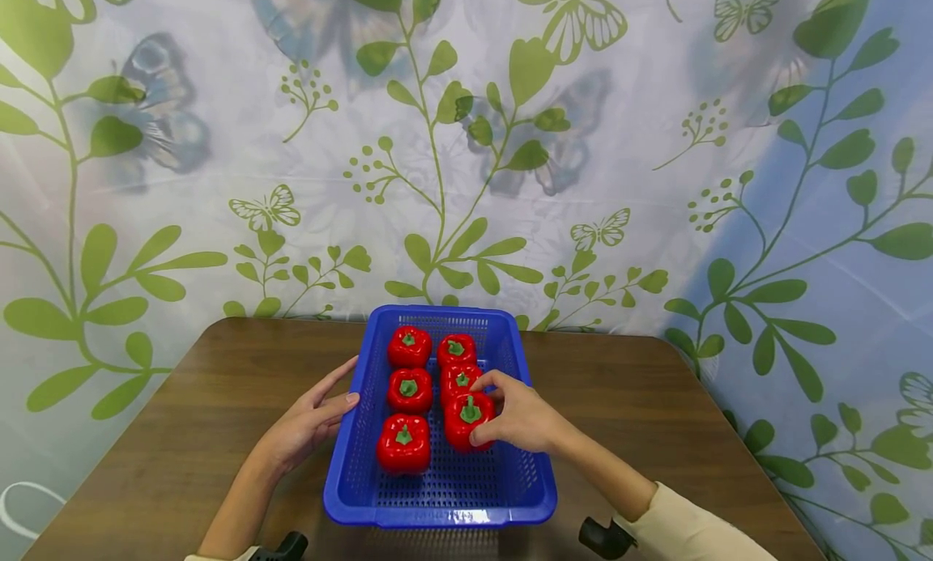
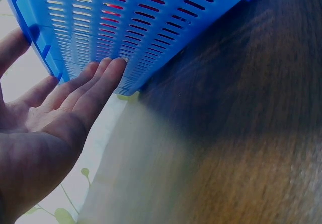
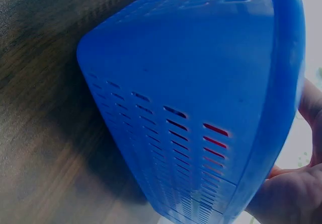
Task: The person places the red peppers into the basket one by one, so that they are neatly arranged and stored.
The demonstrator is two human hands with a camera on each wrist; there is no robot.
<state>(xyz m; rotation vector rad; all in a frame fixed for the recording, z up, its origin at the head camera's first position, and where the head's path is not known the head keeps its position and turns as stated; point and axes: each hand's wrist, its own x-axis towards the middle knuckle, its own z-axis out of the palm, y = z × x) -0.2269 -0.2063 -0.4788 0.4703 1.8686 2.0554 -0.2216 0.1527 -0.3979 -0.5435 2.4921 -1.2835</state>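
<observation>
A blue plastic basket [image 1: 440,516] with slotted walls stands on the table in the head view. Inside, several glossy red bell peppers with green stems form two columns. My right hand [image 1: 526,411] reaches over the basket's right side and grips the nearest bell pepper [image 1: 461,431] of the right column between thumb and fingers. That pepper partly covers another bell pepper [image 1: 453,376] just behind it. Along the left wall lies my left hand [image 1: 309,423], its thumb at the rim. In the left wrist view its fingers [image 2: 103,85] extend straight against the slotted side.
A brown wooden table [image 1: 634,399] extends to both sides of the basket. Behind it hangs a cloth [image 1: 328,189] printed with green leaves and butterflies. Three bell peppers make up the left column, the nearest bell pepper [image 1: 403,456] close to the basket's front part.
</observation>
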